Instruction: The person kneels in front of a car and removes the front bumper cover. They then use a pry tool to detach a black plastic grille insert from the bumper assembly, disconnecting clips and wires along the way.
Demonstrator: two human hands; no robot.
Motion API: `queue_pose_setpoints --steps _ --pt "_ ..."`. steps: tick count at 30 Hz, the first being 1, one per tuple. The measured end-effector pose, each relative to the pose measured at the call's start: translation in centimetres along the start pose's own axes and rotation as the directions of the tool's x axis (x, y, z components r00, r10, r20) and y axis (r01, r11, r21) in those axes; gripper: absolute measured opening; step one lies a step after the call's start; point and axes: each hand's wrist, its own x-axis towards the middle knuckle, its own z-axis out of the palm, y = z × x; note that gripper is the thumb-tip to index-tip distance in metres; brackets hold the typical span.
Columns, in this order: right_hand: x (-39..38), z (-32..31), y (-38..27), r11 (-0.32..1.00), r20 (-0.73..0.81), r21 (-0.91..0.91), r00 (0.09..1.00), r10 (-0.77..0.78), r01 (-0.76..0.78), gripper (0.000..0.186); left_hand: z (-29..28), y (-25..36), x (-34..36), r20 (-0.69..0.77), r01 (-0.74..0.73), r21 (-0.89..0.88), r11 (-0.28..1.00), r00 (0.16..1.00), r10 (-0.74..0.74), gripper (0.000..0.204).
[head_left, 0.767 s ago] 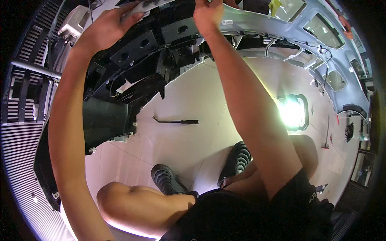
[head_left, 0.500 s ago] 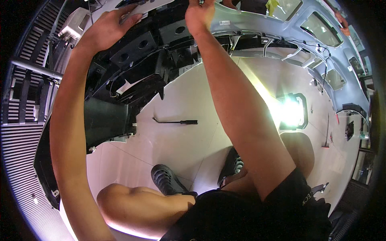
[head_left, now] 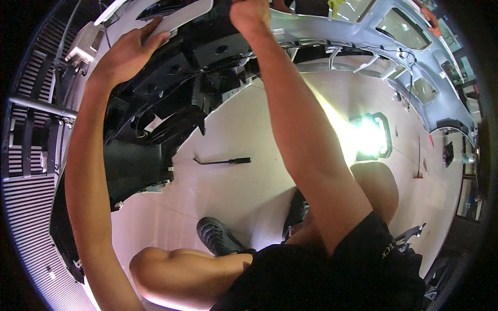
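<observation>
My left hand is at the upper left, its thumb and a finger closed on the edge of a smooth pale panel. Beneath that panel curves a large black plastic car part, which looks like the inner side of a bumper, with round holes and ribs. At the top edge of the view my right hand is bent into a fist beside the black part. Whatever its fingers grip is hidden, as the picture cuts them off.
On the tiled floor lie a hook-tipped pry tool and a glaring work light. A grey-blue car body with window openings fills the upper right, where another person's hand shows. A metal bar and slatted surface are on the left.
More of the pale panel shows beside my left hand. My right hand has shifted slightly left and looks more tightly curled. The whole scene has moved a little left in the view.
</observation>
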Motion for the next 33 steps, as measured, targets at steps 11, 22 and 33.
queue_pose_setpoints --steps 11,22,33 --pt "-0.8 -0.8 1.6 0.976 -0.004 -0.010 0.976 -0.219 0.219 0.051 0.6 -1.3 -0.3 0.033 -0.026 -0.005 1.000 0.999 0.026 0.065" --pt "-14.7 2.3 6.1 0.360 0.040 0.849 0.726 0.687 -0.387 0.015 -1.4 1.7 -0.2 0.124 0.148 0.156 0.977 0.978 -0.168 0.071" --pt "-15.6 8.1 7.0 0.623 0.156 0.353 0.701 0.696 -0.698 0.041 1.2 -5.9 0.3 -0.020 -0.060 0.177 0.982 0.998 0.064 0.068"
